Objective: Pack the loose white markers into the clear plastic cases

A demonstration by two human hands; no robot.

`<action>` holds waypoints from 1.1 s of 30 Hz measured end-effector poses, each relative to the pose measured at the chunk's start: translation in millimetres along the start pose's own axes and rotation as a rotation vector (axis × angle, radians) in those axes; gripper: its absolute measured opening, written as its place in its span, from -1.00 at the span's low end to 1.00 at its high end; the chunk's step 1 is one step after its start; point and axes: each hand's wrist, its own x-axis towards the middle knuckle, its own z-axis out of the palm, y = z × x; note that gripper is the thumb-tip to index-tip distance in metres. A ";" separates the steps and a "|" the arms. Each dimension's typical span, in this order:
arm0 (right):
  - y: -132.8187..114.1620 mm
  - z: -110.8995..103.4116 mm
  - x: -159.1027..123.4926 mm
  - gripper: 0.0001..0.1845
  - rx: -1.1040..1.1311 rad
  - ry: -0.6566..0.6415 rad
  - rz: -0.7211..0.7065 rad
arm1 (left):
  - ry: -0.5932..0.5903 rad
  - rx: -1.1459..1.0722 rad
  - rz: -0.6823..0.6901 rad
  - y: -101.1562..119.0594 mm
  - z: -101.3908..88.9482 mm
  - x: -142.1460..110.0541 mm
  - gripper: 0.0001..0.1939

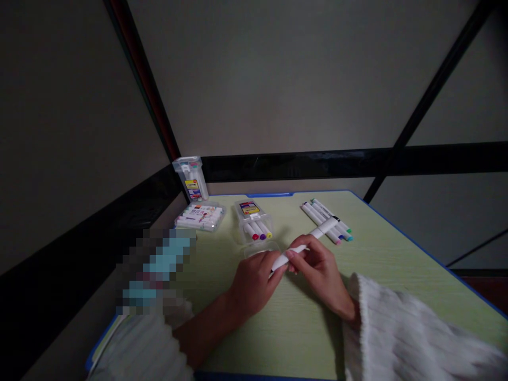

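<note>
ok so from where I'm standing, both hands are closed round a white marker (291,255) over the near middle of the tabletop (254,328); the left hand (254,280) grips its near end, the right hand (321,270) pinches it further along; more white barrel pokes out past the right fingers, can't tell if it's the same one or a second. As for how far along things look, the clear case (237,211) in the middle lies open with red, purple and yellow marker ends (262,236) showing; a loose bunch of markers (317,214) lies outside it on the right; the flat pack (200,217) and upright case (193,177), far left, both look full and shut.
</note>
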 end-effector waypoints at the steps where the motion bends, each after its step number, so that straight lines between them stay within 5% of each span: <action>1: 0.0 -0.5 0.2 -0.78 -0.015 -0.011 0.014 | -0.006 0.003 0.004 -0.4 0.3 0.0 -0.87; 33: 7.4 -10.6 2.4 -0.74 -0.139 -0.129 -0.044 | -0.089 0.018 0.068 1.3 -2.7 1.1 -0.85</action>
